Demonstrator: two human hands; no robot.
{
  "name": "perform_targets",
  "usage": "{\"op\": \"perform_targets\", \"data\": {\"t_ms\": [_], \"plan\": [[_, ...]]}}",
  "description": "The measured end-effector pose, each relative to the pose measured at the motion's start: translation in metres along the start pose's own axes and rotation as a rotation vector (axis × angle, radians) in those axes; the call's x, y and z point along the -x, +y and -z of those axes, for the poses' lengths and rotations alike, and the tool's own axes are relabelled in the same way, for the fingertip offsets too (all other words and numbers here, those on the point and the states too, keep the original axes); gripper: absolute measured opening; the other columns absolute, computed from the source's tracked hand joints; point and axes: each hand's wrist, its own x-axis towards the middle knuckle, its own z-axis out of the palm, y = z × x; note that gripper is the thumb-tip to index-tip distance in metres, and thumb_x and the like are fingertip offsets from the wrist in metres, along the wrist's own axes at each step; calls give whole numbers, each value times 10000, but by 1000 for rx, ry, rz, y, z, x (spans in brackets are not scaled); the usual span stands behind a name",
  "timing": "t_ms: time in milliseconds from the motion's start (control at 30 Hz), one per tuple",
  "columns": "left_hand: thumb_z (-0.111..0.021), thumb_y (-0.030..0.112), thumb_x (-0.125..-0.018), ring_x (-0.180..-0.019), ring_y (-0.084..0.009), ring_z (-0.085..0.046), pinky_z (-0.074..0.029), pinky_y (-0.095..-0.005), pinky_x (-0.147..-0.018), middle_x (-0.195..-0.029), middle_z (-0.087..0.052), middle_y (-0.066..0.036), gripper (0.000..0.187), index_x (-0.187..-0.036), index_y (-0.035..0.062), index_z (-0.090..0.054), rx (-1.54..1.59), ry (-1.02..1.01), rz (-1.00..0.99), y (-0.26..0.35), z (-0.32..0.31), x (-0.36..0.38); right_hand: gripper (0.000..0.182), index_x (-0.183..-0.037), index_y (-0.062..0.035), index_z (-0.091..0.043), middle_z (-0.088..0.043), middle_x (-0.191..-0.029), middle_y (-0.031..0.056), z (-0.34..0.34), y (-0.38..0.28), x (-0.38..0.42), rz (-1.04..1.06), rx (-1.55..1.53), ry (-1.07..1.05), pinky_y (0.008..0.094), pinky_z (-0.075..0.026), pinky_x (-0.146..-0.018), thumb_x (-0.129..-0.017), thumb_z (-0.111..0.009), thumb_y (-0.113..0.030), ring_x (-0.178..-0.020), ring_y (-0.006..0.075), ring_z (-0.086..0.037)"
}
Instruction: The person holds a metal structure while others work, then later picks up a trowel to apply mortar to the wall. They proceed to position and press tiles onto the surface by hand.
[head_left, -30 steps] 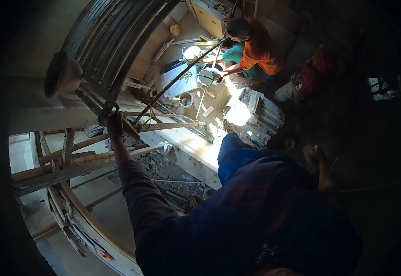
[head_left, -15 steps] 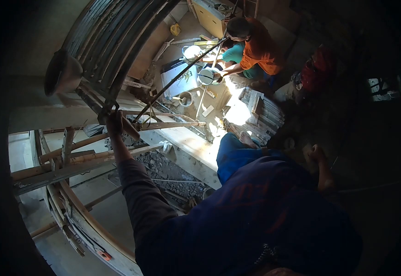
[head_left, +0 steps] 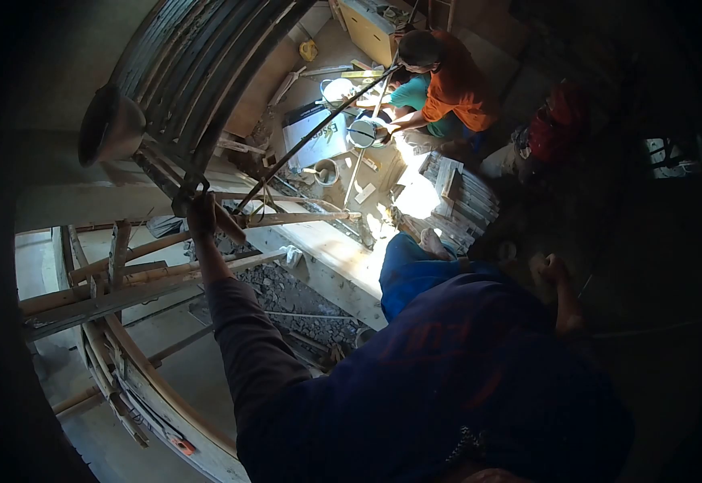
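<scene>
My left hand [head_left: 201, 217] is raised at the left, its fingers wrapped round a wooden bar [head_left: 229, 224]. Just above that hand are a dark metal piece [head_left: 191, 187] and the lower end of a ribbed, corrugated panel [head_left: 214, 72]. A dark round bucket-like vessel [head_left: 117, 129] sits near the bar's upper end. In shadow on the right, my right hand [head_left: 556, 270] is low beside my body with curled fingers; what they hold, if anything, is hidden.
A co-worker in an orange shirt [head_left: 457, 84] crouches over a bucket [head_left: 362, 133]. Another bucket [head_left: 326, 171] stands nearby. Bamboo poles [head_left: 158, 248] cross at left above rubble [head_left: 278, 290]. A dark rod [head_left: 314, 133] slants across the middle. Stacked wooden strips [head_left: 467, 205] lie on the floor.
</scene>
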Motion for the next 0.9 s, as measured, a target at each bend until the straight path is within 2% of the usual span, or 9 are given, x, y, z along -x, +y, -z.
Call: {"op": "perform_targets", "data": {"t_ms": [100,167,267,367,467,567,767,867,900], "plan": [[-389,283,-848,-856,-325,-527,-376,-395,-799,-854,-582,-180,329,-842,1,-558,38,27,19,-2,-2,0,409,-857,4,-538,-591,-838,208,-8,6,-4,54,-9,87,384,-448,-689,-573,-587,-286,-812,316,-583],[-399,284,-846,-861,-324,-528,-377,-393,-799,-855,-583,-179,330,-855,-2,-563,89,28,115,9,2,2,412,-860,7,-537,-589,-844,210,-8,8,-6,66,-15,78,381,-447,-695,-576,-585,-287,-819,318,-581],[-413,292,-836,-878,-327,-526,-378,-394,-801,-885,-579,-185,340,-888,-9,-563,-82,-2,-26,7,6,1,416,-867,10,-535,-587,-854,211,1,-2,0,59,-23,78,379,-445,-706,-581,-581,-288,-831,321,-576],[-421,291,-834,-877,-329,-525,-380,-401,-798,-903,-572,-182,329,-899,-4,-551,100,-41,107,5,4,1,422,-876,9,-534,-585,-870,212,8,-8,2,44,-22,63,379,-442,-716,-583,-580,-290,-845,320,-572],[-415,297,-833,-874,-327,-523,-376,-397,-807,-902,-568,-179,330,-906,2,-545,119,33,93,-4,-4,2,421,-883,3,-535,-583,-884,209,10,-9,3,34,-5,72,379,-442,-718,-583,-580,-289,-854,318,-569],[-399,298,-834,-875,-329,-517,-368,-396,-813,-886,-570,-175,334,-886,-1,-541,92,14,107,3,0,2,428,-890,3,-534,-580,-889,210,10,-7,4,20,-9,65,378,-442,-718,-582,-581,-290,-857,321,-567],[-367,247,-851,-843,-321,-528,-384,-402,-786,-846,-572,-169,281,-837,18,-530,-27,-5,30,0,-1,1,440,-895,9,-528,-575,-883,218,0,4,4,32,-20,73,378,-440,-720,-579,-581,-294,-844,330,-565],[-356,205,-858,-804,-311,-544,-414,-394,-742,-813,-570,-161,243,-834,40,-532,-245,127,-180,14,6,4,441,-891,10,-526,-575,-878,219,-7,10,2,55,-16,93,377,-440,-717,-579,-580,-298,-838,329,-566],[-355,200,-858,-796,-310,-546,-419,-394,-731,-808,-569,-160,239,-836,42,-532,-223,111,-178,9,4,3,442,-889,11,-525,-575,-876,220,-7,11,2,63,-13,100,376,-440,-715,-579,-580,-299,-836,329,-566]]}}
